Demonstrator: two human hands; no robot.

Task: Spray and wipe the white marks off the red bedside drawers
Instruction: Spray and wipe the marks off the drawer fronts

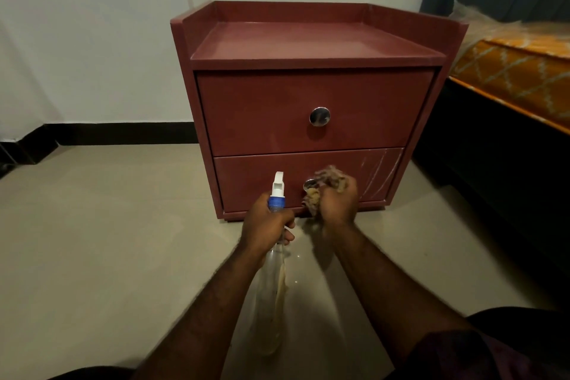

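The red bedside drawers [308, 102] stand on the floor against the white wall, with two drawers and a round metal knob on each. White scratch-like marks [374, 171] streak the right part of the lower drawer front. My left hand [265, 224] grips the neck of a clear spray bottle [271, 287] with a white nozzle and blue collar, nozzle up, in front of the lower drawer. My right hand [337, 203] holds a bunched beige cloth [330, 177] at the lower drawer's knob, left of the marks.
A bed with an orange patterned mattress [518, 71] on a dark frame stands close on the right. Beige floor tiles [108, 241] stretch to the left and front. A black skirting [117, 133] runs along the wall. My knees show at the bottom edge.
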